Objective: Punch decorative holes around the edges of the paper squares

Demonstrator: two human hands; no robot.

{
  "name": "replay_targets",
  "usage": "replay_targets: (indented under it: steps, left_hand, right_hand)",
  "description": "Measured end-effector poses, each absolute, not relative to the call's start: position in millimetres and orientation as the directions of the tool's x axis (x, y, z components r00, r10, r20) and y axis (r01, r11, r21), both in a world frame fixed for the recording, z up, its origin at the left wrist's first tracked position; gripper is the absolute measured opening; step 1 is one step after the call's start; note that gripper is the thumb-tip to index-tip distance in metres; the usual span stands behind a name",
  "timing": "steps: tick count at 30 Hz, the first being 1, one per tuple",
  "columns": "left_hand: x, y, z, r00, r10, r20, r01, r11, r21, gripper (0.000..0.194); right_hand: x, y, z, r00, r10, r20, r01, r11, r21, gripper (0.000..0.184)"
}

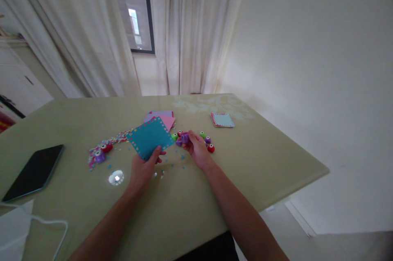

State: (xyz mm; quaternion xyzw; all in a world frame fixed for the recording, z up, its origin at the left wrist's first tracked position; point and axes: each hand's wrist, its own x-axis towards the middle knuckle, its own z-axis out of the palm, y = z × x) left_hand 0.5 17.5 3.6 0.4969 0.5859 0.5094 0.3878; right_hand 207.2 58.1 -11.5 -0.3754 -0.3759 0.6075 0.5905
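Observation:
My left hand (143,167) pinches the near corner of a teal paper square (150,137) whose edges carry a row of small punched holes. It holds the sheet tilted above the table. My right hand (196,148) is closed round a small purple paper punch (184,138) at the sheet's right edge. Several more little punches, green (174,136), purple (208,140) and red (210,148), lie around that hand. Tiny teal paper bits (181,158) are scattered under the hands.
Pink and lilac sheets (164,117) lie behind the teal one. A punched card stack (222,120) sits to the right. At left are paper scraps with red and purple punches (102,151), a dark tablet (35,171) and a white cable (52,224). The table edge (294,189) runs at right.

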Motion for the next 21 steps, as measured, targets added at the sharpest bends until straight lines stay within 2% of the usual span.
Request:
replay_targets:
  steps: [11,17,21]
  left_hand:
    - [-5,22,-5,-0.266,0.964,-0.015,0.209,0.073,0.975,0.058]
    - [-7,23,-4,-0.293,0.956,-0.026,0.171,0.079,0.982,0.054]
    - [-7,23,-2,-0.328,0.942,-0.063,0.131,0.111,0.985,0.053]
  right_hand:
    - [205,47,-1,-0.193,0.981,0.011,-0.556,-0.101,-0.825,0.041]
    - [203,44,1,-0.195,0.980,0.035,-0.573,-0.085,-0.815,0.036]
    - [202,39,7,-0.156,0.986,0.060,-0.507,-0.028,-0.861,0.028]
